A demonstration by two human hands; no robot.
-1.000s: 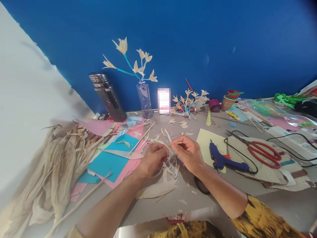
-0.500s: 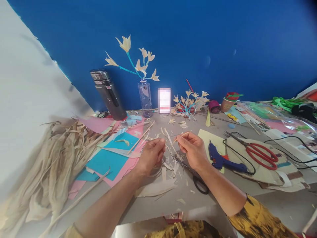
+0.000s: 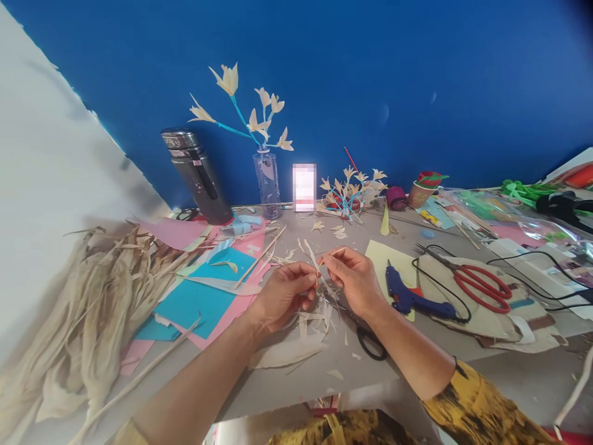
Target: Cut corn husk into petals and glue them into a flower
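My right hand (image 3: 356,278) pinches a thin, pale straw-coloured strip (image 3: 319,266) between thumb and fingers. My left hand (image 3: 286,295) is closed too, its thumb and fingertips meeting at the strip's lower end. Both hands are close together above a scatter of husk scraps (image 3: 327,315). Beneath them lies a pair of scissors with a black handle (image 3: 372,343), its blades partly covered by scraps and the right hand. A broad piece of pale husk (image 3: 290,353) rests just below my left hand.
Dried husks (image 3: 92,309) and blue paper (image 3: 199,296) lie left. A dark flask (image 3: 201,179), a bottle (image 3: 267,185) with husk flowers and a lit phone (image 3: 304,188) stand behind. On the right are a blue glue gun (image 3: 417,300) and red-handled scissors (image 3: 484,287).
My left hand has moved towards the right one, its fingers now meeting the strip. The right hand keeps its pinch. The whole view has shifted slightly.
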